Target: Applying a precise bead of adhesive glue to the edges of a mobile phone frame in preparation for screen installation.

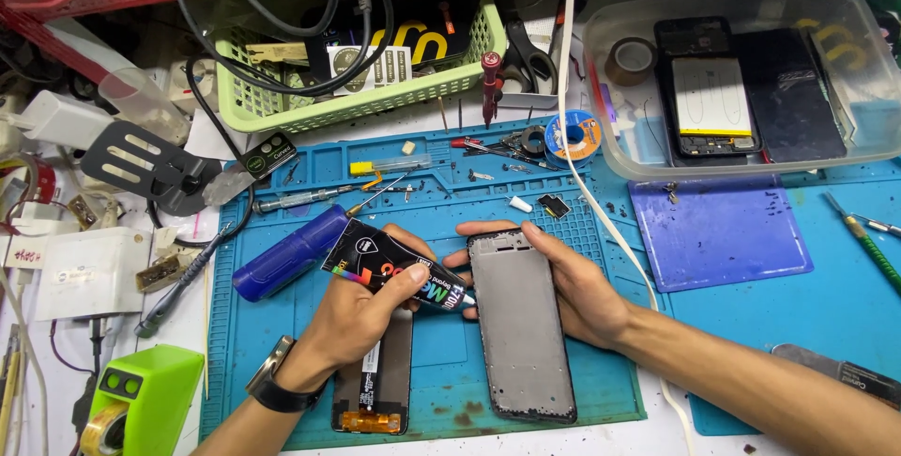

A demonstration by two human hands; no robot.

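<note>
left hand (361,311): clamping a black glue tube (392,268), nozzle pointing at 3 o'clock, tip touching the frame's left edge near its top.
right hand (572,278): gripping the phone frame (521,325) along its right side, fingers curling over the top end.
phone frame: lying on the blue work mat (601,362), long axis running 12 to 6.
screen panel (375,386): sitting at 9 o'clock of the frame, partly under the left wrist.
blue cylinder (291,251): resting at 10 o'clock of the left hand.
clear tub (610,151): sitting at 1 o'clock, holding an opened phone (709,90).

Tool clutter (488,151) behind; bare mat (741,325) rightward
</note>
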